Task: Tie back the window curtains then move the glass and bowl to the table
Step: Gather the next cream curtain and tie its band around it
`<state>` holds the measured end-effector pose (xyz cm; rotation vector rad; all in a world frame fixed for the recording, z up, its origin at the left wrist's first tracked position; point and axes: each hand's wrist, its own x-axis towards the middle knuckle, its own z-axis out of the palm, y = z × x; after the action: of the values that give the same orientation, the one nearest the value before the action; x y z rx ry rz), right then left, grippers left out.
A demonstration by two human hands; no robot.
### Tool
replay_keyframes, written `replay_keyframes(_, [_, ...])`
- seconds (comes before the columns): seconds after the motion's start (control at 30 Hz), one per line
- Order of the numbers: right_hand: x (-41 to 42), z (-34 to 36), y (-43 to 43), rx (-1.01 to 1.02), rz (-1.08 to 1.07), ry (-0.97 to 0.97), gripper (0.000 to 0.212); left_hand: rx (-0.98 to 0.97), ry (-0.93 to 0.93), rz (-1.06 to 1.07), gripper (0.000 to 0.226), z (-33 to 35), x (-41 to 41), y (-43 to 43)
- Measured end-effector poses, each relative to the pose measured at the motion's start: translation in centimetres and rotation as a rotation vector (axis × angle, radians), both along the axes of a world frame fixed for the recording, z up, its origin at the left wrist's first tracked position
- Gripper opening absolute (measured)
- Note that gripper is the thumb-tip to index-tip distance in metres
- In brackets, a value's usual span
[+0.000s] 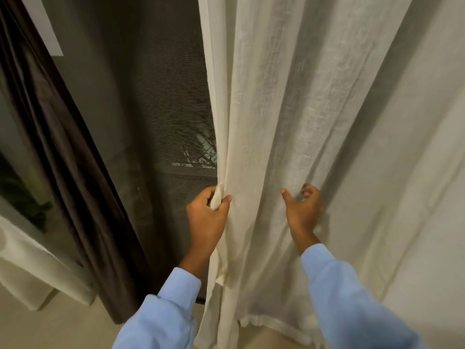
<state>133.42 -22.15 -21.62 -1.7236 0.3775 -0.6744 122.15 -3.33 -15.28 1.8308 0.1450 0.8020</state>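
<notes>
The cream, loosely woven curtain (pixel 289 109) hangs in long folds to the right of the dark window (pixel 156 122). The left hand (pixel 206 217) grips its edge; the right hand (pixel 303 210) pinches a fold.

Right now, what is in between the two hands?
Only folds of the cream curtain hang between the left hand, which grips its edge, and the right hand, whose fingers curl into a fold. The head view shows it.
</notes>
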Motion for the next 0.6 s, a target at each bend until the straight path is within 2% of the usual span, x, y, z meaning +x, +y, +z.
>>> replay_keyframes(0.1, [0.1,0.1,0.3,0.044,-0.017,-0.024,0.016,0.018,0.006,-0.015,0.019,-0.1,0.7,0.8])
replay_keyframes(0.13, [-0.1,0.2,0.7,0.055,-0.034,-0.042,0.011,0.026,0.005,-0.02,0.017,-0.1,1.1,1.3])
replay_keyframes(0.27, [-1.9,0.1,2.8,0.139,-0.083,-0.122,0.011,0.037,-0.014,-0.032,0.013,-0.2,2.5,3.0])
replay_keyframes(0.43, [-5.2,1.0,7.0,0.158,-0.035,-0.264,0.004,0.085,-0.056,-0.051,0.011,-0.2,4.1,4.5])
replay_keyframes(0.6, [-8.0,1.5,11.5,0.171,0.067,-0.389,0.013,0.232,-0.109,-0.052,0.007,-0.5,4.4,5.3])
